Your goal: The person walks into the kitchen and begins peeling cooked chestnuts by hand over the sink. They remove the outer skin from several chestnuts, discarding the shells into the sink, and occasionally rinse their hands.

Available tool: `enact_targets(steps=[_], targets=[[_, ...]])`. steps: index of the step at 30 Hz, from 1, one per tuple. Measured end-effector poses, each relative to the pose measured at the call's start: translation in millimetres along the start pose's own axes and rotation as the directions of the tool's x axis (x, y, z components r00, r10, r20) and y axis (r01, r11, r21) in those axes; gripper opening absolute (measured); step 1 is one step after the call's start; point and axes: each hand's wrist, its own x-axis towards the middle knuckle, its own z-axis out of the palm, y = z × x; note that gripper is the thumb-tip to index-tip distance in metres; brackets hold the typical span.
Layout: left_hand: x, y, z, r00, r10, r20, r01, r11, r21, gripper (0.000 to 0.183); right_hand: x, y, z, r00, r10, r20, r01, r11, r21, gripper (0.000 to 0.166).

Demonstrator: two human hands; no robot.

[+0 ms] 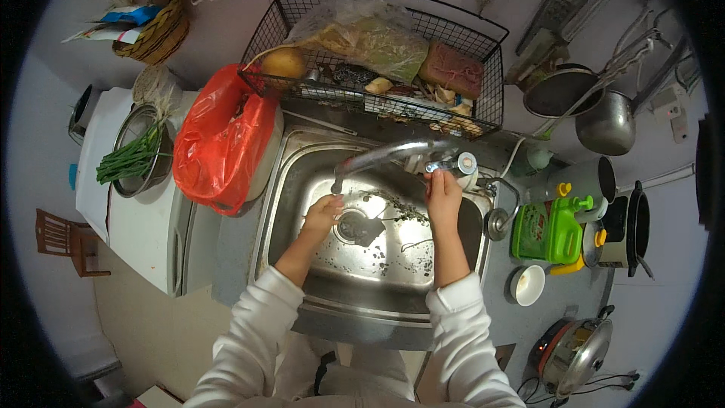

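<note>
A stainless steel sink (362, 292) lies in front of me, its basin strewn with dark scraps around the drain. My left hand (323, 216) is under the mouth of the chrome faucet spout (391, 153), with its fingers loosely spread and nothing visible in them. Whether water is running over it is hard to tell. With the fingertips of my right hand (443, 195) I grip the faucet lever (442, 166) at the right of the spout. A dark piece of debris (368, 231) lies partly over the drain.
Above the sink hangs a black wire basket (374, 93) holding produce. A red plastic bag (224, 141) and a strainer of green onions (136, 153) are at left. A green jug (546, 229), a white bowl (528, 285) and a lidded electric pot (578, 351) stand at right.
</note>
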Motion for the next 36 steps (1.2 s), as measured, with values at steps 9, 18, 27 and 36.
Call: enact_targets(steps=[9, 18, 27, 36], targets=[[74, -22, -11, 0.881, -0.268, 0.389, 0.458, 0.689, -0.561, 0.051, -55, 82, 141, 0.677, 0.411, 0.611, -0.693, 0.078, 0.717, 0.017], [50, -20, -3, 0.787, -0.476, 0.391, 0.603, 0.465, -0.648, 0.050, -56, 62, 193, 0.986, 0.165, 0.034, -0.168, 0.979, 0.113, 0.045], [84, -61, -34, 0.914, -0.352, 0.204, 0.407, 0.780, -0.476, 0.047, -63, 61, 216, 0.900, 0.377, 0.218, -0.379, 0.925, -0.036, 0.052], [127, -70, -67, 0.991, -0.058, 0.119, 0.032, 0.977, 0.212, 0.040, -80, 64, 227, 0.816, 0.459, 0.350, -0.569, 0.535, 0.625, 0.037]])
